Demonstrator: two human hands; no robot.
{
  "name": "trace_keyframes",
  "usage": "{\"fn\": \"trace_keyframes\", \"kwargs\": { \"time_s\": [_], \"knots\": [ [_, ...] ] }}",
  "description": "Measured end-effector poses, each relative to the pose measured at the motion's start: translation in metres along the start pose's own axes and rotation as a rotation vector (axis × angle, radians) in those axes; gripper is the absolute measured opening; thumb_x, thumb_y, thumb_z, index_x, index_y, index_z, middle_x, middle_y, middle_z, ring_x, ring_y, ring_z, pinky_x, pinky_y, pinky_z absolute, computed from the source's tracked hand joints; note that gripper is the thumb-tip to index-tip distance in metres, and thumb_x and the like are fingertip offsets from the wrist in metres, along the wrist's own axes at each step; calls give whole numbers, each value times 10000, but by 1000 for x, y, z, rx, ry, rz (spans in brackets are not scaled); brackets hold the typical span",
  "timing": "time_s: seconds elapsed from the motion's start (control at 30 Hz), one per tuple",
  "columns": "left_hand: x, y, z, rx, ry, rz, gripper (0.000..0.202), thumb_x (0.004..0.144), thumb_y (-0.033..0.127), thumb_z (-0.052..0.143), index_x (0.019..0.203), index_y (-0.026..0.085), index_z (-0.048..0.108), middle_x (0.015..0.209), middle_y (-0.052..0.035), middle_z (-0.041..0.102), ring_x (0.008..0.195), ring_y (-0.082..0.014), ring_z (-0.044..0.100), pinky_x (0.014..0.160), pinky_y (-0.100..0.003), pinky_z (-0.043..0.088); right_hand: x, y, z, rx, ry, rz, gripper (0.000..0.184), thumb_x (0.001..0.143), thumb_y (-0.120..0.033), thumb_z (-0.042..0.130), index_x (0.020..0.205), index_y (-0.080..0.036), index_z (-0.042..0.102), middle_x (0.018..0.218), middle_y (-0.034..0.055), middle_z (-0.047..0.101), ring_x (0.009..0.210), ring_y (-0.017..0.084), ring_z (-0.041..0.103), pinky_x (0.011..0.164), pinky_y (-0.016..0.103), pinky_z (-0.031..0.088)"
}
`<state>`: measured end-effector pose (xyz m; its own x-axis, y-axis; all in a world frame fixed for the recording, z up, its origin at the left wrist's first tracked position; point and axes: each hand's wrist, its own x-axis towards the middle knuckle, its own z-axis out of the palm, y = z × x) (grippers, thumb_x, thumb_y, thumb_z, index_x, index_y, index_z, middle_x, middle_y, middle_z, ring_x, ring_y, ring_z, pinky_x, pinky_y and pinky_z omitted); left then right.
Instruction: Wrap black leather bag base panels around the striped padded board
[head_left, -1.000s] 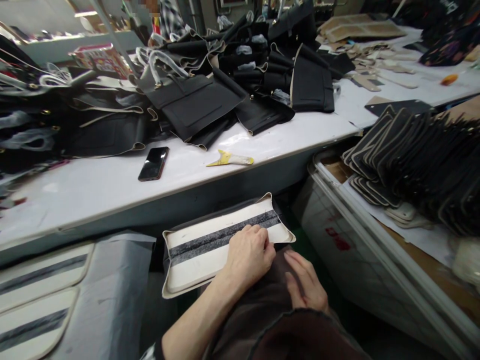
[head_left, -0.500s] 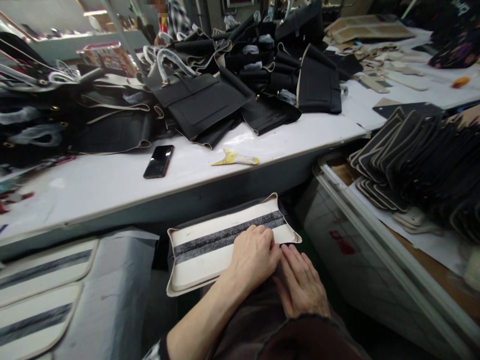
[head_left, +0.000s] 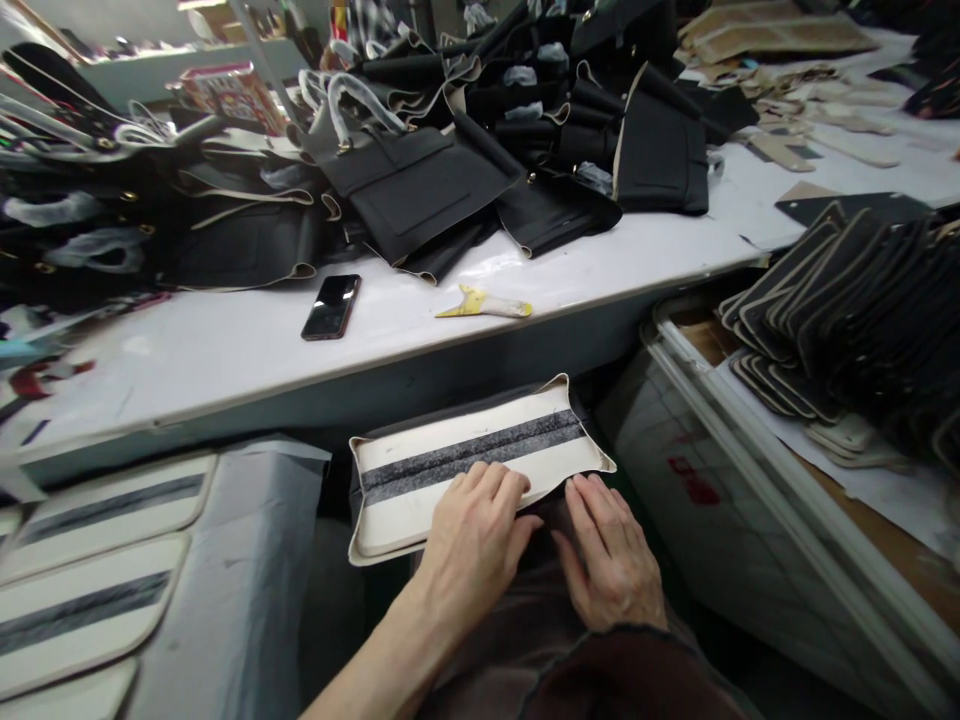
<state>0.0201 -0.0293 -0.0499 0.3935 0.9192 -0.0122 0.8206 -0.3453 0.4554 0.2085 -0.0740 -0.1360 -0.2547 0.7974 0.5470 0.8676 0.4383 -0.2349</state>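
Note:
A black bag body lies across my lap with its bottom facing up. On that face sits a cream base panel [head_left: 401,522] with a dark grey strip [head_left: 472,455] down its length. Pale raw edges rise around the panel, with peaked corners. My left hand [head_left: 474,530] is closed on the near long edge, fingers over the cream face and thumb below the rim. Further right, my right hand [head_left: 616,560] grips the same edge near its corner, fingertips at the rim and thumb underneath. The folded material between the hands is partly hidden.
Black handbags [head_left: 442,180] crowd the white table [head_left: 247,355] ahead. A phone [head_left: 330,308] and a yellow-and-white tool [head_left: 484,303] lie near its front edge. Striped cream panels [head_left: 97,590] lie at left. Dark pieces [head_left: 855,310] stand in rows on the right cabinet.
My left hand has slid left along the near edge, and its thumb now shows apart from the right hand. More of the rim shows between the hands. The camera view has shifted slightly.

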Motion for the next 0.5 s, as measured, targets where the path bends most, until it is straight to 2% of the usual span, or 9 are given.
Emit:
{"fn": "trace_keyframes", "kwargs": {
  "time_s": [0.07,0.2,0.3,0.5],
  "knots": [
    [-6,-7,-1,27,-8,-20,37,925,231,580,909,213,553,930,-19,609,882,-213,545,774,-354,446,0,-2,1,-7,6,7,671,884,-172,605,1500,-105,348,1396,171,526,1313,330,469,1080,489,416],
    [-8,-14,4,30,32,-48,131,970,256,498,863,211,558,888,-16,612,852,-193,552,764,-336,436,2,-11,7,-4,12,23,678,884,-209,620,1498,-104,354,1395,186,514,1311,347,462,1059,495,437],
    [-6,-12,7,26,54,-86,146,957,266,521,826,208,544,862,-13,618,830,-190,562,746,-332,430,6,-19,12,34,11,22,664,887,-203,611,1495,-108,361,1381,188,520,1302,344,468,1051,505,450],
    [-3,-11,6,-56,117,-181,74,930,243,568,893,198,523,818,4,619,773,-170,584,695,-305,428,9,-29,17,86,41,10,661,876,-141,610,1492,-125,370,1350,188,532,1288,341,481,1069,543,433]
  ]
}}
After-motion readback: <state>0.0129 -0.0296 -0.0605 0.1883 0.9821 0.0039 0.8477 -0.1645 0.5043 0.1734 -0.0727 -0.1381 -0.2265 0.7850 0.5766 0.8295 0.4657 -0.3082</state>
